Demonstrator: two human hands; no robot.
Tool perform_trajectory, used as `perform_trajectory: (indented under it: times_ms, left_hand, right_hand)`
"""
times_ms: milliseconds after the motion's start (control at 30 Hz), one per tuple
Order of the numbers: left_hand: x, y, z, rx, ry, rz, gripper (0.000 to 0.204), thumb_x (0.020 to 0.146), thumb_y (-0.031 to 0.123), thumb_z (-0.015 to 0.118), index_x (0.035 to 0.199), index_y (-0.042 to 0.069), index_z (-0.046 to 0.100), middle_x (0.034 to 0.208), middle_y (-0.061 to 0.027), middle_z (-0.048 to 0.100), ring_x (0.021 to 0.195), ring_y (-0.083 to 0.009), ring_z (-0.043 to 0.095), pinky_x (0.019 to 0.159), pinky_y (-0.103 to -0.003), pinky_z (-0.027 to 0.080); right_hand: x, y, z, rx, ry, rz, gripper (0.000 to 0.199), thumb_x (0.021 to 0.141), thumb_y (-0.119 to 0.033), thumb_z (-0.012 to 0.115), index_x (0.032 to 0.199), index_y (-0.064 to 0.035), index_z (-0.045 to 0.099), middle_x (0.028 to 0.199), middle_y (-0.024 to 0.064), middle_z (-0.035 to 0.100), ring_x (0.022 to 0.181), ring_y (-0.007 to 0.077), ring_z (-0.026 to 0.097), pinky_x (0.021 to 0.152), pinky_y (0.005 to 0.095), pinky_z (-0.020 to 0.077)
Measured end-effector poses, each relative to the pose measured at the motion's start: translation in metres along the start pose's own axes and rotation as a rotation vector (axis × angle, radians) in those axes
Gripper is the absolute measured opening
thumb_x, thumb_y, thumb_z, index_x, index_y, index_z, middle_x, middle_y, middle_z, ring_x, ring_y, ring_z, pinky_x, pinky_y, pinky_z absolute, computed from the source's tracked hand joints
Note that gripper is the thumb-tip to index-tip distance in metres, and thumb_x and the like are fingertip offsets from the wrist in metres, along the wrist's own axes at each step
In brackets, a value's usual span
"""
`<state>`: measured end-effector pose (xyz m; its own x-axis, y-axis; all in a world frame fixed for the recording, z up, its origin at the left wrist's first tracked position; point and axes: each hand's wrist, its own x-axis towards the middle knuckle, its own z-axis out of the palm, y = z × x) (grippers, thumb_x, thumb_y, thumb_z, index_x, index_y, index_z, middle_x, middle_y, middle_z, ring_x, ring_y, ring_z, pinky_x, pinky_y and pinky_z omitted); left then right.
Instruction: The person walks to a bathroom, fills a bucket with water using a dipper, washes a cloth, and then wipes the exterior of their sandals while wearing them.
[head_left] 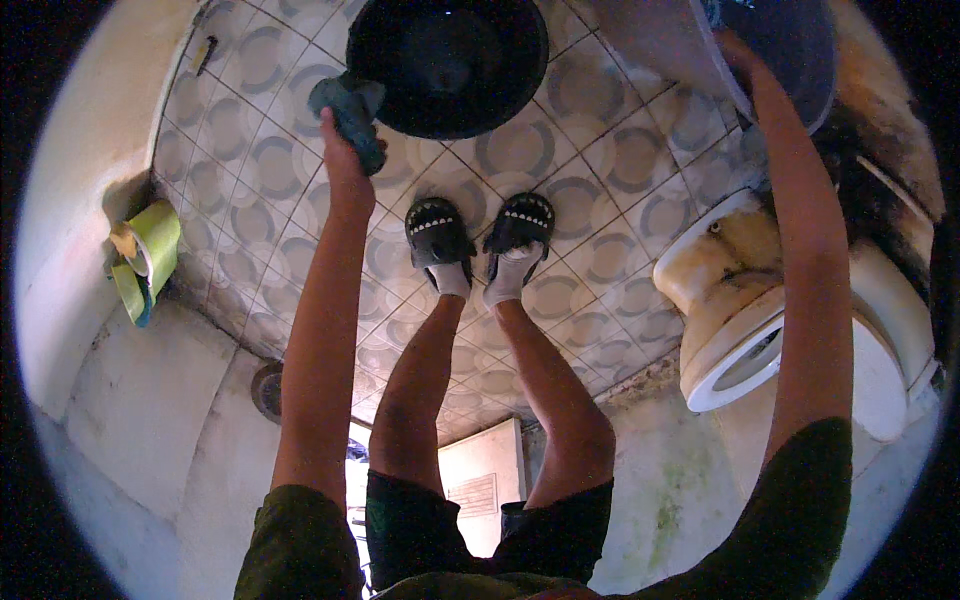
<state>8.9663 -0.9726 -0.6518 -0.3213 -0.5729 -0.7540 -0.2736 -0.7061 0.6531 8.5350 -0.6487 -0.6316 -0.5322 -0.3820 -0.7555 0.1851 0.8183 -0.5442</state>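
My left hand (pixel 345 165) is closed round a bunched, dark teal cloth (pixel 352 108), which sticks out above and below the fingers. Just right of the cloth, a wide round black basin (pixel 450 110) sits on the tiled floor. At the upper right, my right hand (pixel 738 52) is at the near-left rim of a greyish-purple tub (pixel 806 70), apparently gripping it. Its fingers are dim and partly hidden. A bit of blue material (pixel 738 8) shows inside this tub, cut off by the picture's upper edge.
A stained toilet (pixel 715 270) with a white seat stands right, under my right forearm. A yellow-green holder (pixel 152 245) hangs on the left wall. A small brush-like object (pixel 205 55) lies at the far left. My feet wear black slippers (pixel 437 232) on patterned tiles.
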Motion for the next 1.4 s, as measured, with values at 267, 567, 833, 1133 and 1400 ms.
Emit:
perform_trajectory:
  times_ms: [267,567,833,1133,1400]
  left_hand:
    - [-0.023,0.037,0.060,0.025,-0.393,-0.173,0.042,0.087,0.037,0.041,0.109,0.002,0.048,0.087,-0.0096,0.061,0.074,-0.0200,0.059,0.065,-0.031,0.048]
    - [0.001,0.032,0.091,-0.467,-0.580,-0.521,0.046,0.078,0.039,0.038,0.105,0.004,0.049,0.086,-0.0110,0.057,0.066,-0.0208,0.054,0.058,-0.032,0.047]
    - [0.019,0.043,0.103,-0.520,-0.614,-0.540,0.048,0.082,0.052,0.045,0.101,0.008,0.051,0.083,-0.0116,0.057,0.058,-0.0160,0.051,0.047,-0.024,0.043]
    - [0.037,0.030,0.096,-0.514,-0.584,-0.423,0.034,0.083,0.034,0.051,0.104,0.007,0.051,0.086,-0.0117,0.058,0.062,-0.0168,0.053,0.045,-0.023,0.045]
    - [0.039,0.017,0.109,-0.453,-0.529,-0.448,0.026,0.081,0.022,0.051,0.102,0.006,0.049,0.088,-0.0117,0.056,0.069,-0.0204,0.055,0.043,-0.022,0.045]
  right_hand:
    - [-0.135,-0.069,-0.005,0.678,0.168,0.005,0.029,0.085,-0.030,0.050,0.109,-0.0146,0.053,0.059,-0.0075,0.040,0.044,0.0028,0.033,0.045,0.0204,0.0337]
    - [-0.227,-0.160,0.055,0.501,0.198,-0.163,0.019,0.081,-0.028,0.058,0.087,-0.0109,0.053,0.060,-0.0037,0.043,0.049,0.0050,0.037,0.046,0.0210,0.0303]
    - [-0.179,-0.151,0.143,-0.255,0.403,-0.441,0.040,0.078,-0.036,0.059,0.089,0.0012,0.054,0.074,0.0147,0.058,0.069,0.0254,0.057,0.063,0.0378,0.0450]
    - [-0.171,-0.150,0.208,-0.542,0.433,-0.329,0.034,0.080,-0.032,0.054,0.093,-0.0005,0.053,0.078,0.0220,0.061,0.076,0.0390,0.059,0.069,0.0477,0.0461]
    - [-0.169,-0.143,0.219,-0.654,0.450,-0.380,0.025,0.080,-0.026,0.055,0.090,-0.0027,0.052,0.070,0.0168,0.061,0.067,0.0343,0.061,0.060,0.0444,0.0488]
